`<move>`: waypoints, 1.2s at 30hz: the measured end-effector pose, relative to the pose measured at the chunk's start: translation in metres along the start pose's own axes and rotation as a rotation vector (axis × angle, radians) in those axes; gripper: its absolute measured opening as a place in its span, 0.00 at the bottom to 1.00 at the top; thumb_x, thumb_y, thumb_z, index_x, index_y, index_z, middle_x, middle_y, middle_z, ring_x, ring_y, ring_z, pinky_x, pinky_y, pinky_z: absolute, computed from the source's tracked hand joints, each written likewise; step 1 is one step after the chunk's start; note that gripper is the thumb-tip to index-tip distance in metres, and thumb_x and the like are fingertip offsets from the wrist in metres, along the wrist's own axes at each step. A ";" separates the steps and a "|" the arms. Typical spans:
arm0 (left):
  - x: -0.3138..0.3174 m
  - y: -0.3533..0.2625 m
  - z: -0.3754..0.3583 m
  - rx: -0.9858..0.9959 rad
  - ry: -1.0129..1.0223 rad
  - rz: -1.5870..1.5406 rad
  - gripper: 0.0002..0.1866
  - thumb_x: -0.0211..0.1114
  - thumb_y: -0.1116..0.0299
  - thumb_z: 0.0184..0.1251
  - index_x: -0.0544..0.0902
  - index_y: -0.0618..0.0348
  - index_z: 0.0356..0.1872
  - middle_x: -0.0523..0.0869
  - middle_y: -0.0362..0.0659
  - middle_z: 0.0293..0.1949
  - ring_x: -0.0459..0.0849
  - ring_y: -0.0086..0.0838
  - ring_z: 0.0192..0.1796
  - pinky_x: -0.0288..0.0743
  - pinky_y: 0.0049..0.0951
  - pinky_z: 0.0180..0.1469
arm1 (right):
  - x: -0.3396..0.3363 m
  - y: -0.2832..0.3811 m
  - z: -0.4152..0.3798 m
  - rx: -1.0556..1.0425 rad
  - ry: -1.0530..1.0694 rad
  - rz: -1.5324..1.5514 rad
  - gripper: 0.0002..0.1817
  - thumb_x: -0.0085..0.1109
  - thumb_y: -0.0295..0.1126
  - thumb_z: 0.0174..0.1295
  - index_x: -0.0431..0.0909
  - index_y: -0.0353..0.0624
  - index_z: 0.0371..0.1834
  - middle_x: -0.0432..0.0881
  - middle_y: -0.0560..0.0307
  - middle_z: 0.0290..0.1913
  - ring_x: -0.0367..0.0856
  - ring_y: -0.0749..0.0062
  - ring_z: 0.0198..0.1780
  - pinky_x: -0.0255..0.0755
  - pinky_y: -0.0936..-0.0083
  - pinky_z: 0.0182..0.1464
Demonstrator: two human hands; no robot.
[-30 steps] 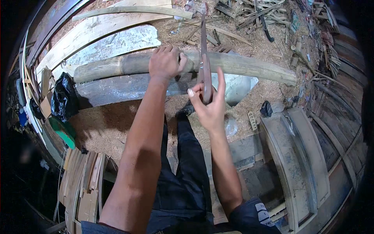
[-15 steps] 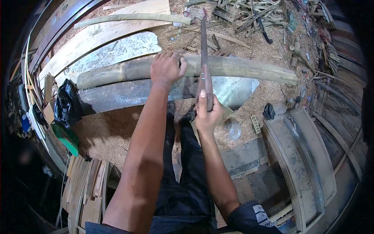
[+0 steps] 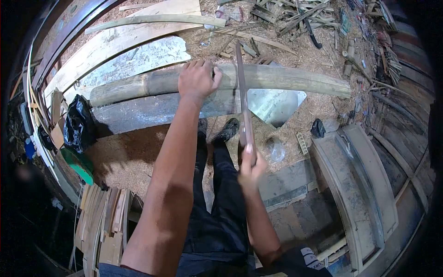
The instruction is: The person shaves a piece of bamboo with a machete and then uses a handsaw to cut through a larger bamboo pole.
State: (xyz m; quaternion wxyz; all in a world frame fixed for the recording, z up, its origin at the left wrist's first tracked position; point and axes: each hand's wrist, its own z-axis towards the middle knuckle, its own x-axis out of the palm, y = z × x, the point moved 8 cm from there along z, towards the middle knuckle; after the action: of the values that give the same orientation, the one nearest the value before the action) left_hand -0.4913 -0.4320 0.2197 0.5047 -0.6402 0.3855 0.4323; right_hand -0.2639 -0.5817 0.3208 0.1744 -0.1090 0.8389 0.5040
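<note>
A thick bamboo pole (image 3: 277, 78) lies crosswise over a dark wooden board (image 3: 152, 111). My left hand (image 3: 197, 81) presses down on the pole, its fingers closed over the far side and its thumb toward the right. My right hand (image 3: 251, 166) is wrapped around the handle of a handsaw (image 3: 242, 90) and looks slightly blurred. The saw's long blade crosses the pole just right of my left hand, its tip pointing away from me. Whether the teeth have cut into the bamboo is hard to make out.
Sawdust covers the ground around my feet (image 3: 226, 130). A grey metal sheet (image 3: 281, 104) lies right of the saw. Wood scraps (image 3: 304, 21) pile up at the back, a black plastic bag (image 3: 79, 123) sits left, and a wooden frame (image 3: 350, 184) stands at near right.
My right hand has drawn the saw back toward my body, so less of the blade reaches beyond the pole. The left hand and the pole have stayed in place.
</note>
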 end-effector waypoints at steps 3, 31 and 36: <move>0.000 0.002 0.001 0.009 -0.046 -0.004 0.19 0.58 0.57 0.64 0.90 0.58 0.45 0.91 0.51 0.43 0.89 0.47 0.46 0.79 0.43 0.56 | 0.033 0.005 0.058 -0.102 0.016 -0.021 0.21 0.57 0.43 0.76 0.80 0.34 0.31 0.70 0.60 0.19 0.67 0.79 0.24 0.63 0.71 0.27; -0.001 0.000 -0.001 0.007 -0.018 -0.024 0.19 0.57 0.55 0.67 0.90 0.57 0.43 0.91 0.52 0.41 0.89 0.47 0.47 0.78 0.45 0.57 | 0.036 0.016 0.061 -0.179 0.172 0.053 0.21 0.61 0.47 0.74 0.79 0.36 0.41 0.76 0.59 0.27 0.72 0.77 0.30 0.68 0.71 0.34; -0.003 0.000 0.000 0.004 -0.013 -0.010 0.20 0.57 0.55 0.67 0.90 0.58 0.43 0.91 0.53 0.41 0.88 0.47 0.48 0.78 0.45 0.58 | 0.029 -0.016 0.042 -0.149 0.060 0.210 0.21 0.61 0.49 0.74 0.79 0.37 0.42 0.79 0.59 0.28 0.77 0.75 0.31 0.72 0.72 0.36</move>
State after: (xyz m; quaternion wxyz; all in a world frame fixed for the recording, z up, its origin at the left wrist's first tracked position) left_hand -0.4924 -0.4320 0.2222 0.5105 -0.6383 0.3798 0.4333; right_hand -0.2775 -0.5518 0.2780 0.0867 -0.0482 0.8107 0.5769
